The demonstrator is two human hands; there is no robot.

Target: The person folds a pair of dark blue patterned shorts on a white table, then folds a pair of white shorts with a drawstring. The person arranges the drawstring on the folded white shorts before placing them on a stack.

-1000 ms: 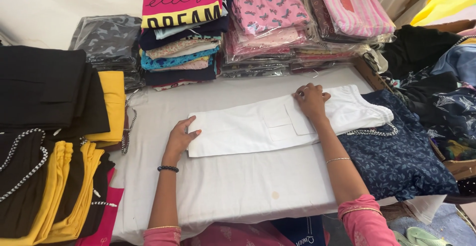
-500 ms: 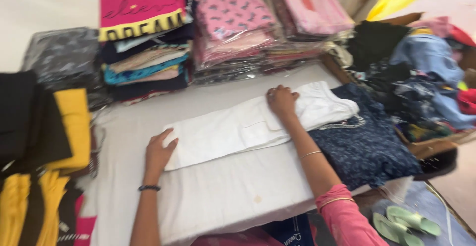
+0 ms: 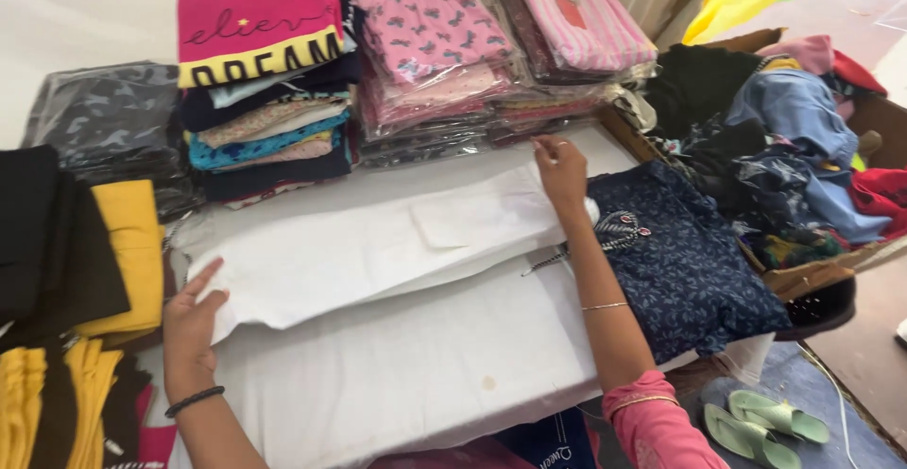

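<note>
A white-covered worktop [image 3: 425,375] fills the scene, with a folded white garment [image 3: 378,252] lying across its middle. Behind the garment stand stacks of folded clothes: a pink-topped pile [image 3: 265,82] and bagged pink prints [image 3: 453,63]. Left of the garment lie black and yellow clothes [image 3: 123,242]; right of it, touching its end, rests a dark blue printed top [image 3: 680,261], and beyond that a box of loose clothes [image 3: 794,148]. Green sandals [image 3: 765,417] sit on the floor below the blue top. The left hand [image 3: 194,318], fingers spread wide, presses the garment's left edge. The right hand [image 3: 559,171], arm stretched forward, lies flat on the garment's right end, fingers open, gripping nothing.
</note>
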